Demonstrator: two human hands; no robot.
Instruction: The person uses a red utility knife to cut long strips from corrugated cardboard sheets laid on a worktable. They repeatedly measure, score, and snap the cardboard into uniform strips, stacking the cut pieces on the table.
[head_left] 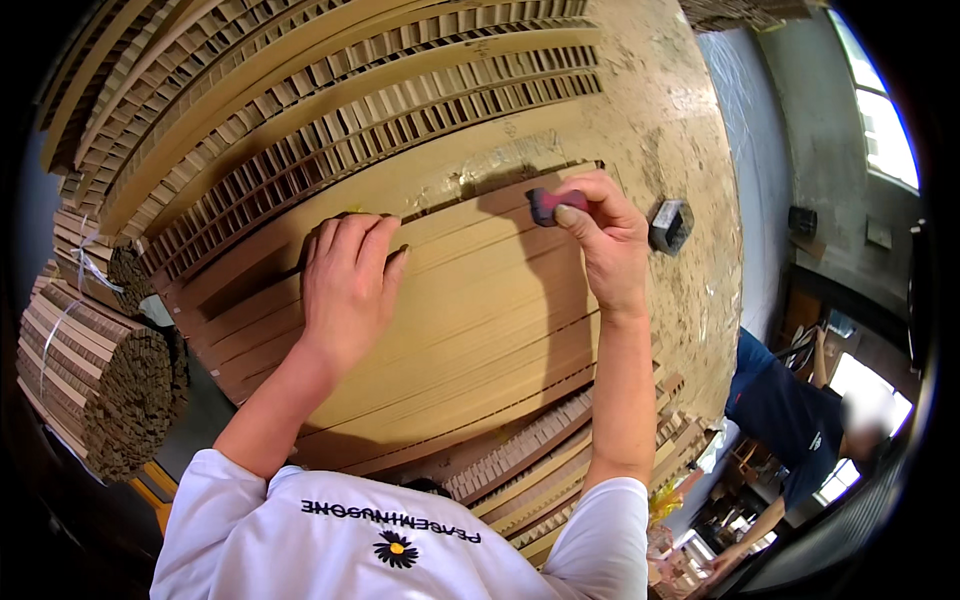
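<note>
Between the thumb and fingers of my right hand (612, 245) is a small maroon-and-black block (545, 206), narrow in the middle, which looks like a hand stamp. It is held over the far right part of a row of flat brown cardboard strips (480, 300) lying side by side. I cannot tell whether it touches them. My left hand (345, 265) lies palm down on the strips' far left part, fingers stretched toward their far edge. Just right of my right hand, a small dark open-topped box (671, 226) with angled sides stands on the worn tabletop (690, 130).
Honeycomb-edged cardboard lengths (380, 120) fill the far left of the table. More such pieces (540, 450) lie close to my body. Tied cardboard bundles (90, 370) stand at the left. Beyond the table on the right, a person in a dark shirt (800, 420) is present.
</note>
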